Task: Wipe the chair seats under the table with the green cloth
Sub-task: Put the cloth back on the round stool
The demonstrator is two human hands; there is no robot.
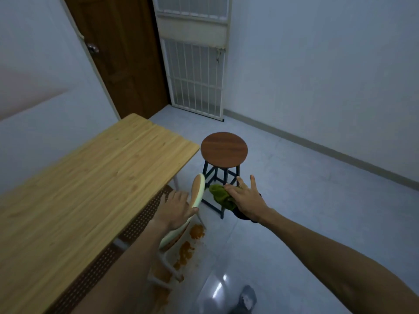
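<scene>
A light wooden table [90,177] fills the left side. A chair with a curved cream-edged back [197,191] stands tucked at its right edge, its perforated brown seat [145,211] partly under the tabletop. My left hand [176,209] rests on the chair's back. My right hand [244,200] hovers just right of the chair with fingers spread, and the green cloth [220,196] is bunched under its thumb and palm. A round dark-wood stool [224,149] on black legs stands beyond my hands.
Orange stains [188,248] mark the floor under the chair. A brown door [122,55] and a white barred gate [195,64] stand at the far end. Pale tiled floor [294,200] lies to the right. A dark slipper [246,300] shows at the bottom.
</scene>
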